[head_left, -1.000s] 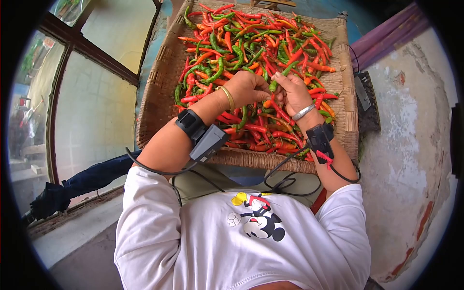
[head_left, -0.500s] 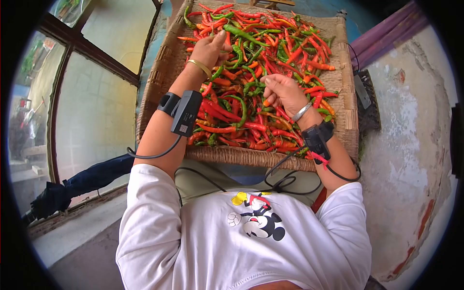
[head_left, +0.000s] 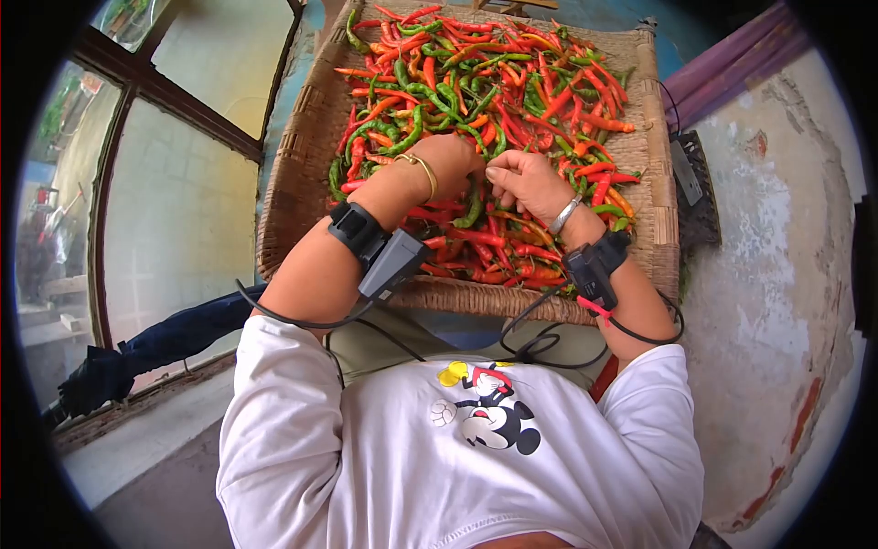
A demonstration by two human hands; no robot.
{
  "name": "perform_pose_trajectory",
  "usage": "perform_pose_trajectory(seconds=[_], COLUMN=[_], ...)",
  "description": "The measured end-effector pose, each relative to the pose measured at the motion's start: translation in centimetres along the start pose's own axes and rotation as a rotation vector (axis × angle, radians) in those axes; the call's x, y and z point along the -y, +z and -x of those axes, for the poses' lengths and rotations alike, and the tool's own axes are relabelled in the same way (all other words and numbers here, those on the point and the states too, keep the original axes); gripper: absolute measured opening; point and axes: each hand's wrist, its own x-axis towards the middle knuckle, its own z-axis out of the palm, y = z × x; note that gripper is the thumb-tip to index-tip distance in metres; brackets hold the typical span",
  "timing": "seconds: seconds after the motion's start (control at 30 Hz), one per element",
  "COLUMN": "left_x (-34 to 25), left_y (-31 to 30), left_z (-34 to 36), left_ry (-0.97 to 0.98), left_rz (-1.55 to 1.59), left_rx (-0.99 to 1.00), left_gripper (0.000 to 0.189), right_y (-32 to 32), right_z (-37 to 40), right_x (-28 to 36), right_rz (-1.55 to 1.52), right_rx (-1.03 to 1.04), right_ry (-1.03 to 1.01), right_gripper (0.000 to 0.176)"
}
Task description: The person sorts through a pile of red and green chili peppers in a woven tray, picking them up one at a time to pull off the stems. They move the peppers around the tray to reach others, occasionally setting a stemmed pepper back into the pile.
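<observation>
Red, green and orange chili peppers (head_left: 567,91) lie heaped over a woven tray (head_left: 306,174) in front of me. My left hand (head_left: 450,165) is closed over the middle of the heap, its back towards me and its fingertips mostly hidden. Just below its fingers a green chili pepper (head_left: 471,207) points down towards me and appears to be in its grip. Close beside it, my right hand (head_left: 532,186) is curled, thumb and forefinger pinched together near the left fingertips. What the right fingers hold is too small or hidden to make out.
A window (head_left: 174,220) and a dark folded umbrella (head_left: 174,339) are on the left. At right stands a peeling wall (head_left: 759,220), with a dark power strip (head_left: 688,174) by the tray. Black cables (head_left: 540,352) run from my wrist devices across my lap.
My left hand has come from the far left of the heap towards me and right, to meet my right hand. The green chili pepper by its fingers has left its former spot.
</observation>
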Motion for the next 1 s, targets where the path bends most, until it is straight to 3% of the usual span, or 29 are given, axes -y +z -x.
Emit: perform_pose_trajectory(seconds=[0.03, 0.07, 0.13, 0.27, 0.33, 0.47, 0.53, 0.73, 0.83, 0.9, 0.93, 1.0], left_x=[0.2, 0.4, 0.7, 0.5, -0.6, -0.8, -0.3, -1.0, -1.6, -2.3, -2.2, -1.4], left_y=[0.1, 0.2, 0.3, 0.1, -0.4, -0.9, -0.1, 0.4, -0.1, -0.9, -1.2, -2.1], left_z=[0.1, 0.1, 0.0, -0.1, 0.3, 0.4, 0.1, -0.2, 0.3, 0.9, 0.9, 0.9], left_ry=[0.039, 0.036, 0.12, 0.183, -0.006, -0.017, 0.222, 0.115, 0.168, 0.037, 0.038, -0.027], left_rz=[-0.033, -0.032, 0.208, 0.304, 0.586, 0.676, 0.369, 0.448, 0.587, 1.029, 1.03, 1.283], left_rx=[-0.148, -0.148, -0.436, -0.621, -0.753, -0.721, -0.667, -0.458, -0.489, -0.374, -0.372, -0.531], left_gripper=[0.019, 0.019, 0.02, 0.018, 0.019, 0.018, 0.02, 0.017, 0.014, 0.017, 0.017, 0.019], right_y=[0.1, 0.2, 0.4, 0.1, -0.4, -1.7, -2.0, -2.1, -2.2, -2.4, -2.5, -2.9], right_z=[0.1, 0.2, 0.4, 0.5, 0.0, -0.2, -0.2, 0.0, 0.2, 0.2, 0.1, 0.0], right_x=[0.3, 0.5, 0.6, 0.8, 0.2, 0.1, 0.0, -0.1, 0.2, 0.3, 0.4, 0.5], right_rz=[0.042, 0.083, 0.094, 0.085, 0.008, -0.197, -0.29, -0.754, -0.935, -0.932, -0.932, -0.666], right_rx=[0.004, 0.009, 0.013, 0.048, -0.008, -0.125, -0.108, 0.068, 0.045, 0.113, 0.112, -0.014], right_ry=[-0.021, -0.042, -0.024, 0.018, -0.016, -0.057, -0.062, -0.048, 0.0, -0.048, -0.047, -0.059], right_gripper=[0.022, 0.022, 0.021, 0.02, 0.02, 0.02, 0.019, 0.02, 0.023, 0.026, 0.026, 0.029])
